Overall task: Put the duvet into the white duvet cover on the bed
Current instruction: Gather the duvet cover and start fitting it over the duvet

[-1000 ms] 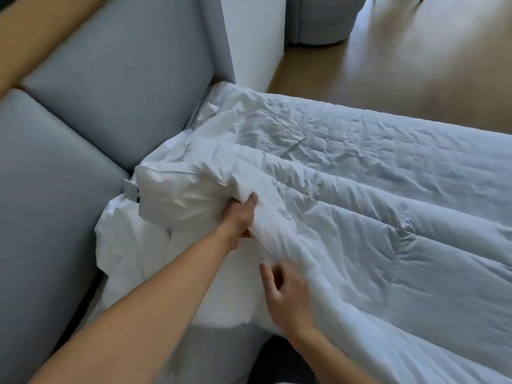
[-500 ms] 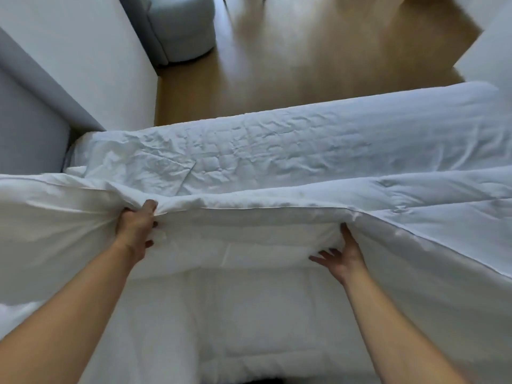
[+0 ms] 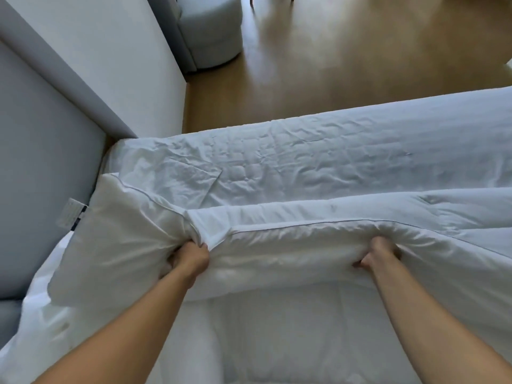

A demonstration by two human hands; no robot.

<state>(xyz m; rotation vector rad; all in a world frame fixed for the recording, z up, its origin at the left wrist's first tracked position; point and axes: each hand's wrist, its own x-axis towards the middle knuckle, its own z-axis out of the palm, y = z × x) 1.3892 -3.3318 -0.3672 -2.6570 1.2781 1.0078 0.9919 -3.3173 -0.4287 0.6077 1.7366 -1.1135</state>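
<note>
A white quilted duvet (image 3: 291, 245) with thin grey piping lies folded across the bed, its near edge lifted. My left hand (image 3: 191, 257) is clenched on a bunch of the duvet's edge near its left corner. My right hand (image 3: 381, 254) grips the same edge further right, fingers curled under the fabric. The white duvet cover (image 3: 304, 164) lies wrinkled and flat on the bed beyond the duvet. More white bedding (image 3: 277, 336) shows below the lifted edge. A white label (image 3: 69, 213) hangs at the duvet's left corner.
A grey padded headboard (image 3: 41, 167) stands along the left. A white wall (image 3: 116, 59) rises behind it. Past the bed lies wooden floor (image 3: 346, 56) with a pale round pouf (image 3: 213, 29) at the top.
Both hands have closed into tighter fists on the duvet's edge and bunched it. The duvet's left corner with its label has come up into view. The view has shifted slightly right.
</note>
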